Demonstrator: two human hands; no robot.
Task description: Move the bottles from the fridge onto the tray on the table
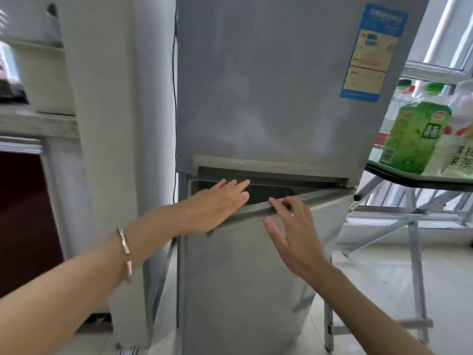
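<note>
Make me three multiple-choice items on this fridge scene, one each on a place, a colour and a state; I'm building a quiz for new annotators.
1. Where do the bottles stand?
A. On the table right of the fridge
B. On the floor
C. On top of the fridge

2. What colour is the nearest bottle's label?
A. Blue
B. Green
C. Black

3. How is the lower fridge door?
A. Fully shut
B. Swung wide open
C. Slightly ajar

Answers:
1 A: the bottles sit on the table beside the fridge.
2 B: the green bottle stands in front.
3 C: a dark gap shows above the lower door, where the left hand and right hand rest.
</note>
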